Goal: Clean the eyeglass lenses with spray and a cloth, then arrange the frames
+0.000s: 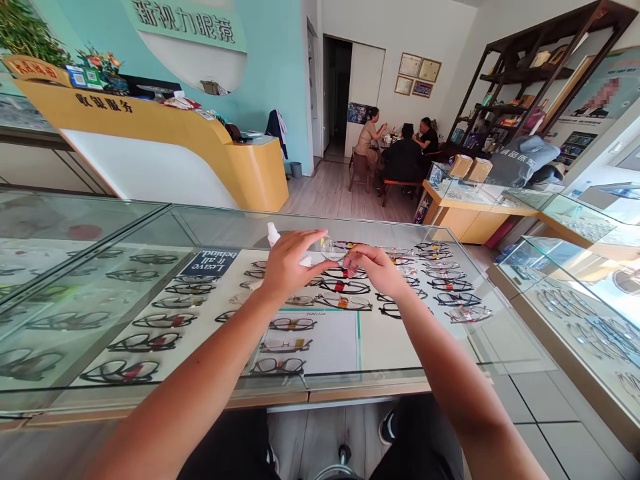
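Observation:
Between my two hands, above the glass display case [400, 363], is a clear round lens [330, 249]. My left hand [295, 260] holds its left side, with the thumb below and the fingers above. The fingers of my right hand [367, 262] are pinched together at the lens's right edge; what exactly they grip is too small to tell. A white bottle [273, 233] stands just behind my left hand. Under the glass, below my hands, lie rows of eyeglasses [345, 287] with small coloured tags.
Another glass case [590, 320] stands at the right. A yellow and white counter [150, 143] is at the back left. Several people [403, 153] sit around a table at the back, and a person in grey [523, 160] leans by a far counter with two boxes [470, 168].

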Available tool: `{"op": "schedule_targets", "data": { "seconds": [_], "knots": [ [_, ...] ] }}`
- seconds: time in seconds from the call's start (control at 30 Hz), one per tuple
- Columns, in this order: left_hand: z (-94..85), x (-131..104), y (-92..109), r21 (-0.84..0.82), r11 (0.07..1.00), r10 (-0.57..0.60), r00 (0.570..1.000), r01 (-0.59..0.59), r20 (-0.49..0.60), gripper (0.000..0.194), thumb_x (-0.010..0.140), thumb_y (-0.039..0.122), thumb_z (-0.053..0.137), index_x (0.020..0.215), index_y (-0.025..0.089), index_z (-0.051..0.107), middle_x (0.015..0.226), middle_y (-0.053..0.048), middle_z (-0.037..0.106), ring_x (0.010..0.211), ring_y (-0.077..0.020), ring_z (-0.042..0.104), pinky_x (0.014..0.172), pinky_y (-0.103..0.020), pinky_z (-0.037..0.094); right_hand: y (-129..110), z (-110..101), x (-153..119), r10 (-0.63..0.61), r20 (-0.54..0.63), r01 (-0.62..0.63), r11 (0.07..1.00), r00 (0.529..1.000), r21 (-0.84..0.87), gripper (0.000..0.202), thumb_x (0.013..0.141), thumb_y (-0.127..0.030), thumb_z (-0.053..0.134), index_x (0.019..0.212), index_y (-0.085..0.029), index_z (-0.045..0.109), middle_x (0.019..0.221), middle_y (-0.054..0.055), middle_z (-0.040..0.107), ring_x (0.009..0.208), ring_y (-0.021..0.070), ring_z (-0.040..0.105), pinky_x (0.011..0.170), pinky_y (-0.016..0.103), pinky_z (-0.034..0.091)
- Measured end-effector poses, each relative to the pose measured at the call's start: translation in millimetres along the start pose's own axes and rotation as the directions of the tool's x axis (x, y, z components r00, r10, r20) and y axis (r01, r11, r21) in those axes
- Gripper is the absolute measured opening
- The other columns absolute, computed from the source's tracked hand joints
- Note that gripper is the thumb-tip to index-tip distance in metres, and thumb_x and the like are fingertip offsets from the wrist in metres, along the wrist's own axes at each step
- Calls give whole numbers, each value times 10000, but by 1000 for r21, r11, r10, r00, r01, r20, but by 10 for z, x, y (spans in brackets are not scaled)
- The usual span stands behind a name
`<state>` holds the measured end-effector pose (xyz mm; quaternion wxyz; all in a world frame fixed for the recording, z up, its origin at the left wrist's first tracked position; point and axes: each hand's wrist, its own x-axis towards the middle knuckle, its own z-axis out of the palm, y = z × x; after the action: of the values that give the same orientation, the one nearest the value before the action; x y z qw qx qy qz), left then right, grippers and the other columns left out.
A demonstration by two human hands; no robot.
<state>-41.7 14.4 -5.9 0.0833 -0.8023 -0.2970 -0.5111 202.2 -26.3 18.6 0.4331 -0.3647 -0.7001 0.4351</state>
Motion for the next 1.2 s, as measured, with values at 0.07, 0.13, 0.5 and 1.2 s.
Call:
{"op": "schedule_targets", "data": {
  "seconds": [0.07, 0.13, 0.5, 1.2],
  "knots": [
    [-6, -1, 24, -10, 1000, 5, 1000, -6, -26, 621, 912, 619, 861, 1409, 280, 707, 1265, -88, 848, 1106, -290, 825, 1013, -450, 638, -8, -14, -5, -16, 10, 16, 1000, 1000, -1, 245, 1012, -355, 572, 877, -225, 730, 783, -1, 694, 774, 178, 617, 803, 339, 486],
    [-20, -1, 56, -6, 1000, 1, 999, -1, -52, 607, 910, 598, 873, 1399, 276, 712, 1271, -89, 848, 1112, -287, 825, 1012, -445, 642, -44, -36, -23, -48, 30, 49, 999, 998, -25, 263, 1037, -409, 603, 915, -228, 749, 804, 0, 707, 809, 187, 648, 827, 346, 503],
    [-552, 772, 490, 43, 998, -30, 912, 52, -410, 525, 870, 535, 925, 1288, 275, 742, 1221, -63, 839, 1027, -244, 805, 954, -431, 650, -863, -244, -225, -562, -233, 354, 738, 793, -575, 566, 989, -527, 777, 1474, -309, 581, 1415, 113, 677, 1323, 311, 651, 1092, 535, 567],
    [-616, 1222, 756, -137, 991, -68, 850, -5, -523, 598, 824, 484, 971, 1353, 309, 753, 1272, -61, 823, 1174, -285, 773, 1042, -521, 616, -1393, -239, -124, -640, -399, 276, 697, 657, -662, 433, 1014, -464, 774, 1418, -371, 648, 1364, 65, 744, 1133, 281, 760, 853, 473, 647]
  ]
}}
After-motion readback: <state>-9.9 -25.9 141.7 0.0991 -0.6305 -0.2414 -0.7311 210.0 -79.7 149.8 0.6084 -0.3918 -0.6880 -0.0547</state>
